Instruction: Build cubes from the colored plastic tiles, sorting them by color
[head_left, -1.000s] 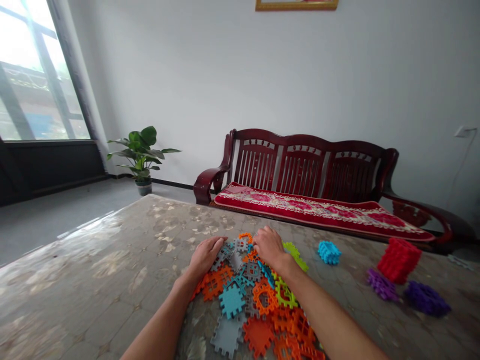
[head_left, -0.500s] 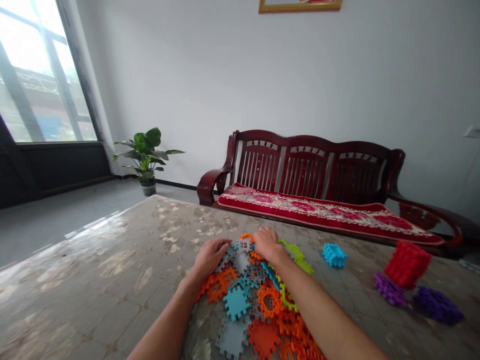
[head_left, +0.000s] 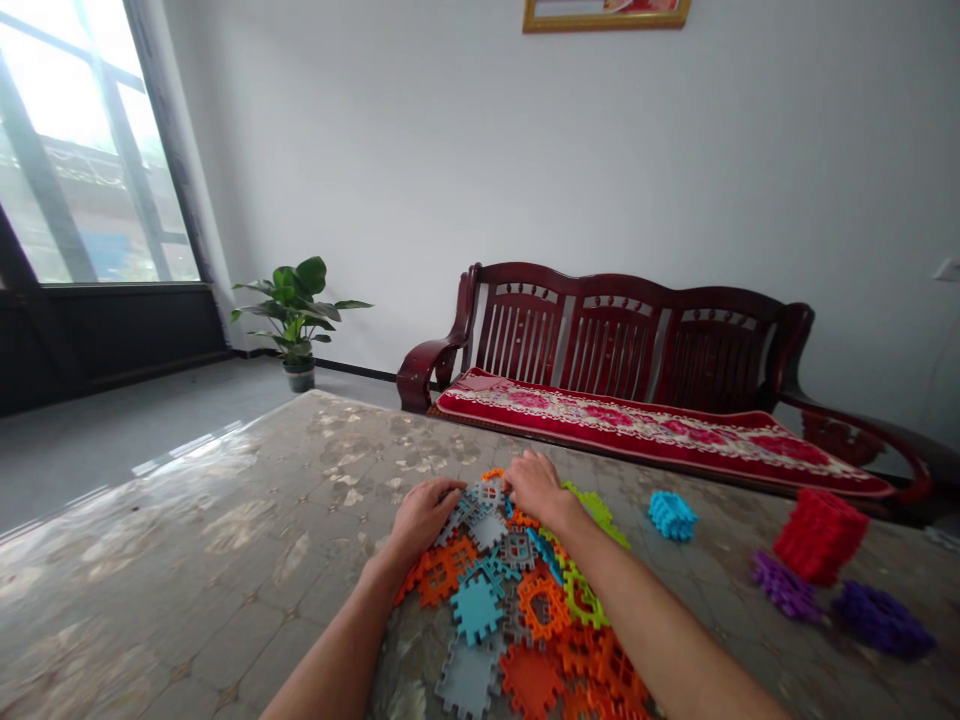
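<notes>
While a patterned table (head_left: 187,570) fills the foreground, notched plastic pieces (head_left: 517,610) lie heaped on it. The left hand (head_left: 424,517) and right hand (head_left: 536,487), half curled, flank their far end; whether either holds any, I cannot tell.

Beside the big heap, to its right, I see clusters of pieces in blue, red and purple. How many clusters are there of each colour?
Blue cluster: 1
Red cluster: 1
Purple clusters: 2, one lighter, one darker
Total: 4
</notes>
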